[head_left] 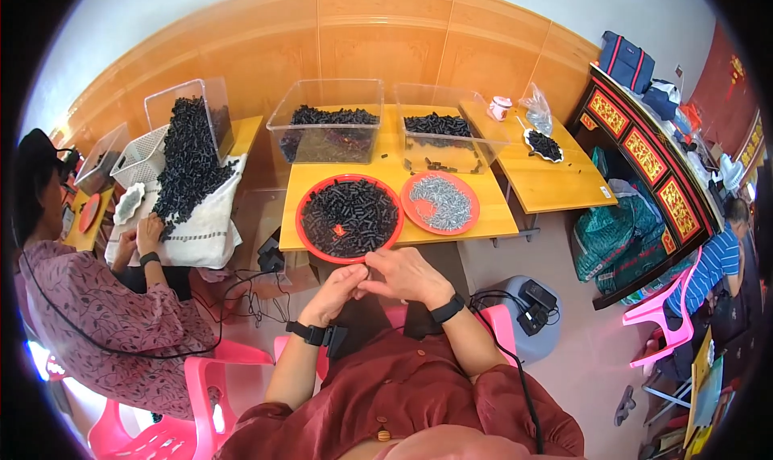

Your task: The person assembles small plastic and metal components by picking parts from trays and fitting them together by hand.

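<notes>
My left hand [340, 289] and my right hand [409, 276] meet just in front of the yellow table's near edge. Both have their fingertips pinched together; whatever lies between them is too small or hidden to make out. Right beyond them sits a round red tray [299, 218] heaped with short black plastic pieces [354, 206], with a bare red spot near its middle. Touching it or close beside it on the right, a flatter orange-red plate [473, 221] carries many small silvery metal pieces [443, 201], perhaps screws or pins.
Two clear plastic bins [324, 142] [451, 152] with black pieces stand behind the trays. At left, a co-worker [113, 299] handles a black heap [189, 162] on a white towel [213, 226]. A small dish [543, 146] lies on the right table. Cables and a blue-grey stool [523, 331] flank me.
</notes>
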A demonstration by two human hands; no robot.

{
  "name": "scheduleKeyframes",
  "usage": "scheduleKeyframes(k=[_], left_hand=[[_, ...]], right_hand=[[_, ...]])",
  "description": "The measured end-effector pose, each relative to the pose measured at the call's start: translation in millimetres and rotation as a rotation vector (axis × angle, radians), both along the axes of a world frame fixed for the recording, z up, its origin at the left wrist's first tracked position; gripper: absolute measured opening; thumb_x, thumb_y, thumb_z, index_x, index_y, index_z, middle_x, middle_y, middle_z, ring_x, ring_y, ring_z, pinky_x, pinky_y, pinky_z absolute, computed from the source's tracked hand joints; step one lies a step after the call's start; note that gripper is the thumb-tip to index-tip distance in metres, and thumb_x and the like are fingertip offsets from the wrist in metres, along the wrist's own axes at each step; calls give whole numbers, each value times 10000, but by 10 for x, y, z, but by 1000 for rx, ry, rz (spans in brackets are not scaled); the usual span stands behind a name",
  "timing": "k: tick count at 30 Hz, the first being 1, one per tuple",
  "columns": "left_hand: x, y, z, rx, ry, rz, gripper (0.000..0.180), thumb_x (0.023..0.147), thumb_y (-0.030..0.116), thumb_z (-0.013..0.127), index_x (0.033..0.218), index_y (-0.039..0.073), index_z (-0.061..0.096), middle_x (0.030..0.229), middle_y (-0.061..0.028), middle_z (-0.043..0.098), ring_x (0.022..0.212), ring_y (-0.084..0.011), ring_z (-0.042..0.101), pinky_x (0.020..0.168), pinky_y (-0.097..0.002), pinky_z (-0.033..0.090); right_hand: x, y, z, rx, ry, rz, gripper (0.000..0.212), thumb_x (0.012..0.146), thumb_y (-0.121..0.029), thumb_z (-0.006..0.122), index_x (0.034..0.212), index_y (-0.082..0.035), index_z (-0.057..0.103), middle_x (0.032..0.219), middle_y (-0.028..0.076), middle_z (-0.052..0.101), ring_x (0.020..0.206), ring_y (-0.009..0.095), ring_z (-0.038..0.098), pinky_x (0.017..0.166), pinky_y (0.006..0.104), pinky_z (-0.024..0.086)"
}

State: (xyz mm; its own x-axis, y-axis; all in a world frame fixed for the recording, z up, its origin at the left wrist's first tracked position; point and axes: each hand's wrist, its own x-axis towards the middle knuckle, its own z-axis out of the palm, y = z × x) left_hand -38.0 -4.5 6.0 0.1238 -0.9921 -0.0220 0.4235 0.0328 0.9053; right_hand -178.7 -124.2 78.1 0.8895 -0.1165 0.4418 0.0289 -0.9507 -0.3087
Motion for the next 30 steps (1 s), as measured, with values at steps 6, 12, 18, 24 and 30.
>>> scheduleKeyframes(k=[6, 12, 18, 24, 30], left_hand=[[-23, 88, 110, 102, 33, -143, 231, 952, 300, 549, 857, 93, 585, 727, 58, 533, 624, -45, 455, 564, -189, 367], [22, 85, 30, 96, 49, -142, 227, 947, 294, 558, 848, 93, 594, 717, 61, 534, 614, -42, 454, 557, -183, 363], [68, 93, -77, 84, 45, -110, 203, 936, 274, 576, 865, 87, 610, 726, 65, 555, 607, -26, 461, 558, -175, 371], [21, 78, 6, 75, 117, -119, 168, 934, 244, 579, 884, 87, 609, 798, 54, 576, 655, -29, 479, 601, -176, 392], [139, 69, -236, 65, 229, -239, 192, 915, 188, 597, 1011, 23, 618, 903, -13, 648, 793, -84, 622, 767, -226, 513]], right_hand=[[-90, 64, 28, 32, 167, 52, 331, 788, -358, 639, 735, -44, 548, 617, 139, 607, 598, 353, 607, 557, 432, 469], [-67, 92, -98, 24, 140, 7, 314, 790, -335, 624, 729, -36, 553, 599, 123, 611, 587, 339, 614, 558, 429, 481], [-42, 132, -186, 47, 74, -12, 306, 770, -344, 631, 733, -45, 578, 590, 169, 594, 571, 355, 605, 548, 453, 478], [-82, 130, -189, -12, -26, 8, 286, 776, -319, 656, 718, -65, 539, 586, 98, 598, 555, 320, 604, 503, 411, 477], [-126, 196, -374, -34, -151, 10, 296, 763, -313, 675, 689, -79, 510, 573, 81, 581, 522, 294, 591, 463, 379, 461]])
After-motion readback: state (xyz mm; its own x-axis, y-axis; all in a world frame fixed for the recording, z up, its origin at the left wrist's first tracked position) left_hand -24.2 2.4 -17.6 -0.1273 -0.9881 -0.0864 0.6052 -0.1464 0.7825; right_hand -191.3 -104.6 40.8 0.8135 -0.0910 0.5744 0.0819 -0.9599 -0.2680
